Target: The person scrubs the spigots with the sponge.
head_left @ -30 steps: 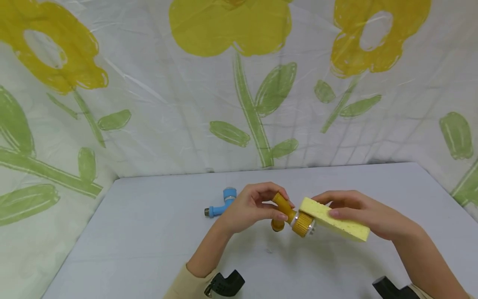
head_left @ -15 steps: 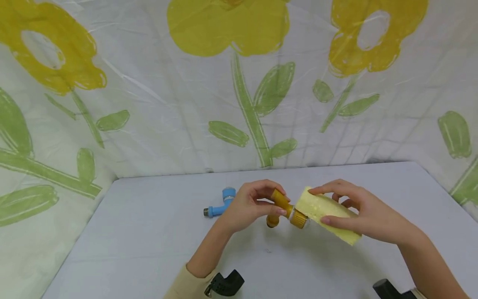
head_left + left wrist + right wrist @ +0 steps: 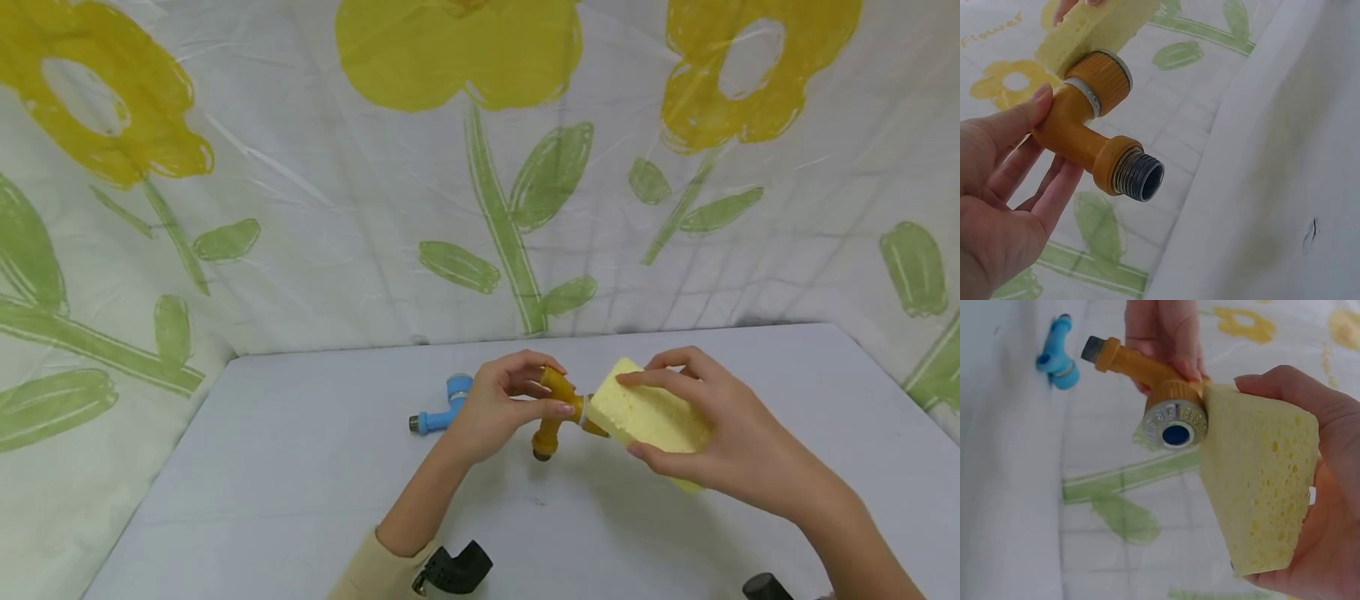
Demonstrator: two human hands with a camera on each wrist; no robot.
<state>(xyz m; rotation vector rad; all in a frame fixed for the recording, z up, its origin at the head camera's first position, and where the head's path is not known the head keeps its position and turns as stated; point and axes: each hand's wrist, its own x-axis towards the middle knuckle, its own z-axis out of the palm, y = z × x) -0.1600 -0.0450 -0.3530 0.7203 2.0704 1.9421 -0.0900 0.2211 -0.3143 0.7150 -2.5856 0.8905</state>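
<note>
My left hand point(image 3: 504, 408) pinches an orange plastic water tap point(image 3: 1075, 128) between thumb and fingers, above the table. In the left wrist view, the tap's dark threaded end points away from the palm. A thick pale-yellow sponge point(image 3: 1254, 469) is in my right hand point(image 3: 738, 433), thumb on one side and fingers on the other. One end of the sponge touches the tap's ribbed orange collar, as the right wrist view shows. Behind the left hand, a blue tap point(image 3: 442, 414) lies on the table, partly hidden by that hand in the head view.
A white table point(image 3: 285, 467) spreads beneath both hands. At its back edge hangs a pale sheet point(image 3: 315, 250) printed with yellow flowers and green leaves. Black wrist camera mounts point(image 3: 453, 568) sit on the forearms.
The sponge has turned so its broad face shows to the head camera, and the right hand has risen slightly. The tap has tilted, its threaded end shifting a little left. The blue tap stays put.
</note>
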